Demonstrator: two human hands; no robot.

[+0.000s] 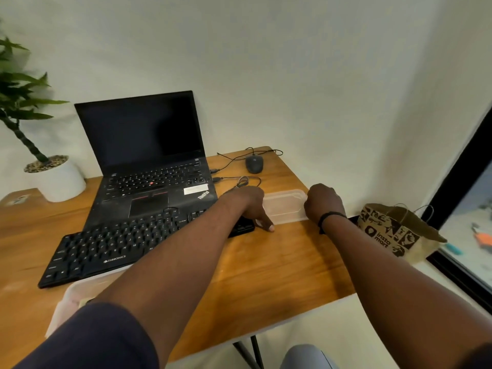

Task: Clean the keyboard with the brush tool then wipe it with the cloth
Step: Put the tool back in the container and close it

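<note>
The black keyboard [119, 243] lies slantwise on the wooden counter [279, 265], its far edge touching the front lip of the open laptop [149, 166] behind it, its right end hidden under the left forearm. No brush or cloth shows plainly.

Just beside that right end sits a clear plastic container [286, 206], and both hands are on it. The left hand [249, 206] rests at the container's left side with the thumb stretched down to the counter; its other fingers are hidden behind the hand, so I cannot tell whether they grip. The right hand [324, 201] is curled over the container's right end, seemingly gripping its rim. Holding it from both ends like this would suit opening it or drawing it closer, perhaps to get at the cleaning tools, though its contents cannot be made out.

A second pale tub [74, 296] peeks out from under the left arm near the counter's front edge. Further off are a wired mouse [254, 164], a potted plant [57, 179] at the left, and a printed paper bag [394, 233] off the right edge.
</note>
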